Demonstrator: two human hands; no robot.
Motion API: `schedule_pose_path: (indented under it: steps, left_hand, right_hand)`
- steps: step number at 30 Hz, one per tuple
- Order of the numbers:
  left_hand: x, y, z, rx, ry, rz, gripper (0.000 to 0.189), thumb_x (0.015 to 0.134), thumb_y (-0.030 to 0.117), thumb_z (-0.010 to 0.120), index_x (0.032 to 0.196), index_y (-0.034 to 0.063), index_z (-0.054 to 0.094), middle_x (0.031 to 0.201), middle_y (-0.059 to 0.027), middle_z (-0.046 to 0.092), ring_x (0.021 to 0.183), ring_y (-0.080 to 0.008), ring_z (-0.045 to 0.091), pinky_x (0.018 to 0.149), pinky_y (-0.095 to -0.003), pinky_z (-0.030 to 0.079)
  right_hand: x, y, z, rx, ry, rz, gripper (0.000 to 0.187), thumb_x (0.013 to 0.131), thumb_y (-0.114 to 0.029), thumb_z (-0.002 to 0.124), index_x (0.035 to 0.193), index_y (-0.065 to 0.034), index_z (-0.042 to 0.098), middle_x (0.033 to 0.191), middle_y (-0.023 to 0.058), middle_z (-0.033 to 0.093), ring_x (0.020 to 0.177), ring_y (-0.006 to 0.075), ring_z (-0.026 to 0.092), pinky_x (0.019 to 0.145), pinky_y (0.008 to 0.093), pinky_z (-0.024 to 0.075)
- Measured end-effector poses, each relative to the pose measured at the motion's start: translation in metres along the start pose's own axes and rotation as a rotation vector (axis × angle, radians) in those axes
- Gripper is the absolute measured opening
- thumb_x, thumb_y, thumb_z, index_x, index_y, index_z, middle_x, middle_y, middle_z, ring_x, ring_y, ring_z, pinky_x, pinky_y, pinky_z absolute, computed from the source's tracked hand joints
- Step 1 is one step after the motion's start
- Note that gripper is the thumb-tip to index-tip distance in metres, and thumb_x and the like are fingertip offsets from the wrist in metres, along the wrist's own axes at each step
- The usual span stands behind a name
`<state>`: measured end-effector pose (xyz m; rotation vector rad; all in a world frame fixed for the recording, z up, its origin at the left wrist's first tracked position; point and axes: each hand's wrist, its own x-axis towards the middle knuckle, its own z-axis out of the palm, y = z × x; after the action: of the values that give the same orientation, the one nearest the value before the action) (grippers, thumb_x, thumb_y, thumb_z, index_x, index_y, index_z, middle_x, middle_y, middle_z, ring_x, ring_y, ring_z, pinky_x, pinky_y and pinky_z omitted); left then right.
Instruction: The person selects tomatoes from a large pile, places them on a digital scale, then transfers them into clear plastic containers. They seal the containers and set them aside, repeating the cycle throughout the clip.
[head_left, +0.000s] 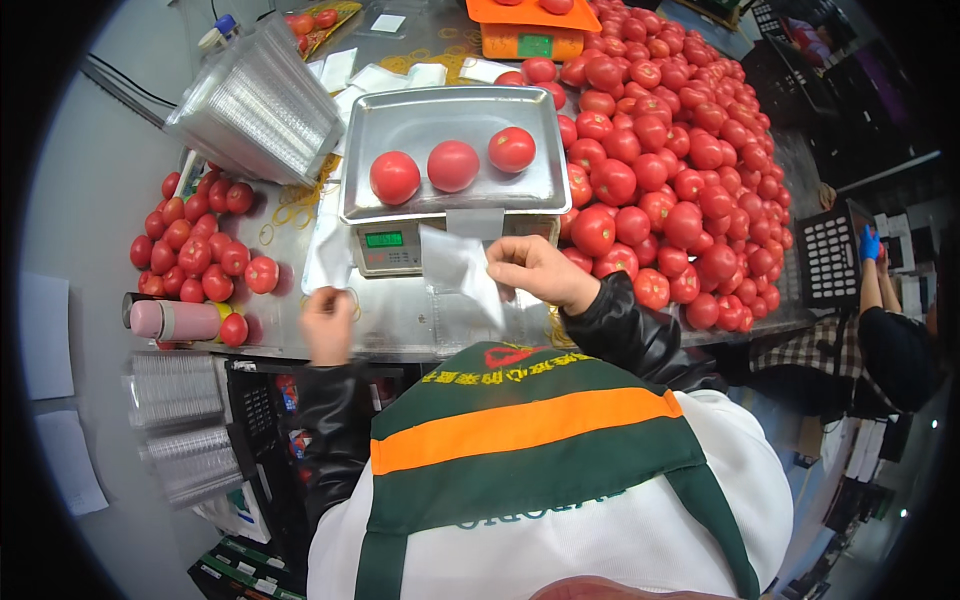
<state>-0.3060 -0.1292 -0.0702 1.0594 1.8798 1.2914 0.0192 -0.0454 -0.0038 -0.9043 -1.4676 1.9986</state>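
Note:
My right hand (544, 271) pinches the edge of a thin white sheet (461, 274), which hangs creased before the scale. My left hand (328, 324) is blurred, fingers curled, just below another white sheet (330, 251); whether it grips that sheet is unclear. Between and beyond my hands stands a digital scale (390, 253) with a lit green display. Its steel tray (450, 101) carries three tomatoes in a slanting row: a left one (395, 178), a middle one (453, 166) and a right one (512, 149).
A large tomato heap (675, 165) fills the right side; a smaller pile (191, 247) lies left. Stacked clear plastic trays (259, 105) lean at the back left, near yellow rubber bands (296, 202). A pink bottle (176, 321) lies at the left edge. An orange scale (532, 37) stands behind.

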Motion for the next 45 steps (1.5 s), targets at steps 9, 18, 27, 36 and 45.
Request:
schedule_pose_path:
  steps: [9,18,27,36,45]
  left_hand:
    - [0.039,0.029,-0.04,0.56,-0.025,0.382,0.04,0.085,0.014,0.068,0.123,0.0018,0.061,0.11,-0.019,0.063,0.102,-0.0341,0.062,0.086,-0.0395,0.05]
    - [0.127,0.078,0.097,0.384,-0.339,0.619,0.069,0.076,0.024,0.076,0.134,0.0005,0.049,0.125,-0.025,0.055,0.116,-0.0387,0.054,0.1,-0.0412,0.044]
    - [0.093,0.096,0.068,-1.109,-0.504,-0.308,0.057,0.089,0.033,0.068,0.13,-0.0005,0.047,0.12,-0.0173,0.057,0.104,-0.0319,0.061,0.082,-0.0356,0.058]
    - [0.024,0.1,0.081,-1.658,-0.828,-0.699,0.069,0.097,0.058,0.043,0.134,-0.0007,0.042,0.128,-0.0259,0.051,0.102,-0.037,0.06,0.081,-0.0403,0.059]
    - [-0.022,0.064,0.087,-0.857,-0.793,-0.213,0.046,0.087,0.03,0.068,0.126,0.0083,0.054,0.124,-0.013,0.056,0.106,-0.0284,0.06,0.092,-0.0427,0.052]
  right_hand:
    - [0.016,-0.026,-0.029,-0.79,0.328,-0.187,0.021,0.091,-0.013,0.06,0.105,0.002,0.065,0.074,0.0099,0.065,0.067,0.0131,0.062,0.062,0.0292,0.0499]
    - [0.147,-0.053,-0.033,-1.331,0.192,-0.195,0.057,0.076,-0.037,0.071,0.123,-0.0073,0.062,0.115,0.0204,0.062,0.109,0.0376,0.06,0.093,0.0438,0.0505]
    - [0.096,-0.085,-0.035,-0.352,0.246,-0.142,0.06,0.082,-0.046,0.07,0.121,-0.003,0.058,0.111,0.0141,0.063,0.09,0.0226,0.066,0.064,0.03,0.0539]
    - [0.039,-0.045,-0.01,0.923,-0.036,-0.032,0.062,0.101,-0.052,0.036,0.124,0.0034,0.05,0.116,0.0263,0.06,0.098,0.036,0.067,0.046,0.0295,0.0553]
    - [-0.02,-0.001,-0.025,-0.138,0.12,-0.228,0.062,0.083,-0.035,0.075,0.13,-0.0031,0.05,0.12,0.013,0.056,0.111,0.0288,0.058,0.093,0.0373,0.0493]
